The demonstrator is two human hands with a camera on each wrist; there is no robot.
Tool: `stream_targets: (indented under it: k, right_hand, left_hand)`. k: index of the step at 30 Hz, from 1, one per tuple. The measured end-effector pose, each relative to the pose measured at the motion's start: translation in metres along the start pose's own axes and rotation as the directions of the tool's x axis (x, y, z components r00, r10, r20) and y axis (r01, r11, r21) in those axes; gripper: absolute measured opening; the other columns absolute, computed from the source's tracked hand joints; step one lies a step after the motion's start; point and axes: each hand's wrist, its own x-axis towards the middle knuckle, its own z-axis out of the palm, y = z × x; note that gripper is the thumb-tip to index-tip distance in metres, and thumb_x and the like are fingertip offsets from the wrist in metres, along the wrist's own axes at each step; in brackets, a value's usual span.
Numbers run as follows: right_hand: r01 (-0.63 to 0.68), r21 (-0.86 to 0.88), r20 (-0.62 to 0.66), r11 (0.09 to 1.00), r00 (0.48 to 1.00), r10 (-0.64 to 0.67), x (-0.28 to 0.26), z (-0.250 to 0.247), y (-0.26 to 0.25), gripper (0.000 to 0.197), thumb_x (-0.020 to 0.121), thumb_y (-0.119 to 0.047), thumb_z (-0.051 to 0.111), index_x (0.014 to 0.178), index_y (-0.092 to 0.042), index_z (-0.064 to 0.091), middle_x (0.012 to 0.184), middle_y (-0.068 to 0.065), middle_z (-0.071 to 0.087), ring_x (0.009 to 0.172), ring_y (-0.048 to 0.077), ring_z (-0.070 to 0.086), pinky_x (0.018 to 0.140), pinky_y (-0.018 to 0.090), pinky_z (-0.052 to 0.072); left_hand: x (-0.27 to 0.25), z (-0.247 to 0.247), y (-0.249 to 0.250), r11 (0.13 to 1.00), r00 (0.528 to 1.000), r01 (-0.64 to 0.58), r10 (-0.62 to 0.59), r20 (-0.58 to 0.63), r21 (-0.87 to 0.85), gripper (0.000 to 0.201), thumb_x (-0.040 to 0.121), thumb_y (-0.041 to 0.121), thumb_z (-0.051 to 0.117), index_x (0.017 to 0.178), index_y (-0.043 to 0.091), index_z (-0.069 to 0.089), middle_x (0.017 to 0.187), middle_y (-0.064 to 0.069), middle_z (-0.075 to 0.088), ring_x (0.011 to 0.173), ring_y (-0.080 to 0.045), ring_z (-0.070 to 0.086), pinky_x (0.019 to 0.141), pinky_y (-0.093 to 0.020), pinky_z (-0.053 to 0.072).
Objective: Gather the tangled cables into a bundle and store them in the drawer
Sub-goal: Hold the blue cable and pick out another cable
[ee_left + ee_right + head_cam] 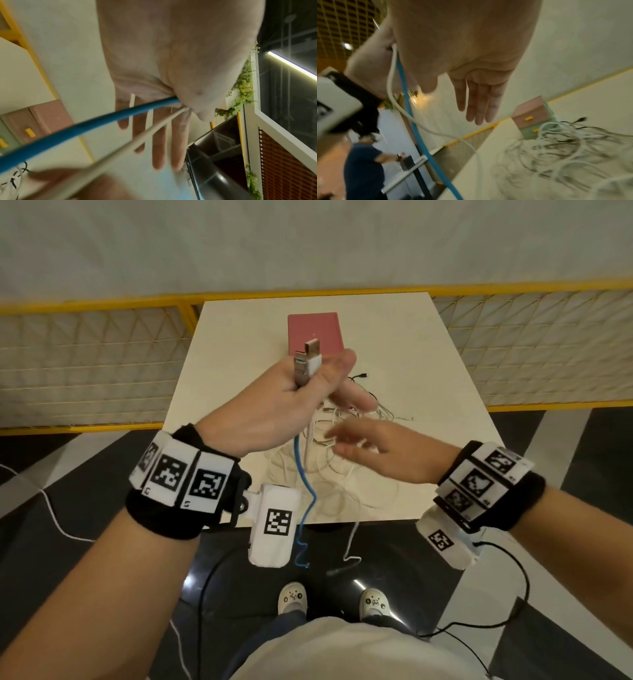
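Head view: a person stands at a pale bench [428, 371], both hands raised over it.
Left hand [274, 402]: its grip pinches two cable ends between thumb and palm, plugs [308, 361] pointing up, the four fingers [159, 142] straight and spread.
Blue cable [308, 491]: hangs from that grip past the bench's near edge toward the floor.
White cable [137, 142]: leaves the same grip just beside the blue one.
Right hand [376, 446]: fingers straight and together, holding nothing, above the tangle.
Tangled cables [565, 148]: a loose white heap with thin black leads, lying mid-bench.
Drawer unit [534, 115]: small, pink over green with yellow handles, drawers closed, just behind the tangle.
Background: yellow-framed mesh fence [92, 364].
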Motion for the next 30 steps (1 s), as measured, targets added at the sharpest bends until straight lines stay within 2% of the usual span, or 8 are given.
stream_targets:
  k: [4, 6, 9, 11, 14, 18, 23, 30]
  right_hand:
    - [0.215, 0.378, -0.137, 0.9, 0.975, -0.175, 0.002, -0.007, -0.032, 0.037, 0.101, -0.021, 0.034, 0.125, 0.003, 0.049, 0.115, 0.008, 0.062, 0.111, 0.015, 0.06, 0.101, 0.03, 0.046]
    - [0.219, 0.491, -0.152, 0.843, 0.975, -0.164, 0.005, -0.002, -0.038, 0.032, 0.101, -0.011, 0.029, 0.114, 0.012, 0.046, 0.087, 0.011, 0.06, 0.082, 0.017, 0.065, 0.087, 0.037, 0.055]
    - [0.171, 0.585, -0.167, 0.793, 0.982, -0.089, 0.008, 0.0, -0.042, 0.026, 0.103, -0.014, 0.025, 0.09, -0.006, 0.046, 0.063, 0.001, 0.036, 0.048, 0.007, 0.036, 0.046, 0.027, 0.045]
    - [0.172, 0.595, -0.198, 0.785, 0.978, -0.065, 0.009, -0.001, -0.04, 0.027, 0.104, -0.018, 0.025, 0.086, -0.017, 0.045, 0.062, -0.001, 0.032, 0.047, 0.009, 0.027, 0.04, 0.024, 0.029]
    - [0.179, 0.64, -0.187, 0.747, 0.979, -0.075, 0.008, -0.005, -0.039, 0.025, 0.104, -0.02, 0.026, 0.091, -0.012, 0.047, 0.062, -0.003, 0.032, 0.049, 0.012, 0.023, 0.041, 0.025, 0.023]
    - [0.186, 0.65, -0.186, 0.737, 0.979, -0.083, 0.007, -0.01, -0.04, 0.031, 0.104, -0.018, 0.025, 0.083, -0.01, 0.046, 0.057, -0.009, 0.033, 0.047, 0.007, 0.023, 0.042, 0.019, 0.023]
    - [0.214, 0.699, -0.211, 0.682, 0.973, -0.09, 0.008, -0.011, -0.04, 0.035, 0.104, -0.02, 0.022, 0.076, -0.011, 0.041, 0.055, -0.007, 0.027, 0.045, 0.008, 0.022, 0.043, 0.025, 0.02]
    - [0.11, 0.205, -0.022, 0.973, 0.994, -0.108, 0.006, 0.041, 0.013, 0.035, 0.102, -0.03, 0.026, 0.09, -0.003, 0.045, 0.077, 0.003, 0.057, 0.074, 0.018, 0.066, 0.073, 0.028, 0.051]
  left_hand:
    - [0.012, 0.011, 0.002, 0.999, 0.999, -0.007, 0.008, -0.033, 0.036, 0.051, 0.105, 0.043, 0.03, 0.1, 0.025, 0.077, 0.104, 0.008, 0.074, 0.09, -0.004, 0.069, 0.072, -0.017, 0.053]
    - [0.016, 0.016, 0.002, 0.999, 0.998, 0.031, -0.031, -0.052, 0.009, 0.05, 0.104, 0.044, 0.034, 0.097, 0.019, 0.078, 0.094, 0.001, 0.075, 0.062, -0.012, 0.07, 0.045, -0.023, 0.052]
    - [0.019, 0.019, 0.001, 0.996, 0.986, -0.05, 0.036, -0.165, -0.077, 0.025, 0.102, 0.031, 0.047, 0.114, 0.019, 0.066, 0.082, -0.001, 0.07, 0.059, 0.003, 0.063, 0.049, -0.008, 0.043]
    - [0.019, 0.017, 0.003, 0.968, 0.976, -0.119, 0.073, -0.207, -0.221, 0.024, 0.103, 0.035, 0.041, 0.118, 0.023, 0.055, 0.069, 0.003, 0.057, 0.068, -0.008, 0.065, 0.051, -0.023, 0.048]
    - [0.022, 0.018, 0.002, 0.885, 0.96, -0.21, 0.105, -0.26, -0.416, 0.042, 0.104, 0.038, 0.021, 0.08, 0.015, 0.046, 0.06, 0.003, 0.036, 0.057, -0.023, 0.045, 0.072, -0.05, 0.053]
    - [0.029, 0.018, 0.001, 0.758, 0.93, -0.271, 0.048, -0.364, -0.593, 0.038, 0.105, 0.031, 0.024, 0.076, 0.014, 0.04, 0.059, 0.004, 0.036, 0.052, -0.013, 0.035, 0.064, -0.031, 0.044]
    - [0.028, 0.018, 0.0, 0.92, 0.964, -0.172, 0.083, -0.254, -0.351, 0.024, 0.106, 0.027, 0.037, 0.088, 0.016, 0.049, 0.055, 0.006, 0.05, 0.066, -0.02, 0.062, 0.046, -0.027, 0.048]
    - [0.031, -0.007, 0.0, 0.869, 0.907, -0.195, -0.018, -0.422, -0.455, 0.034, 0.107, 0.033, 0.03, 0.076, 0.019, 0.037, 0.051, 0.012, 0.031, 0.04, -0.007, 0.022, 0.038, -0.019, 0.021]
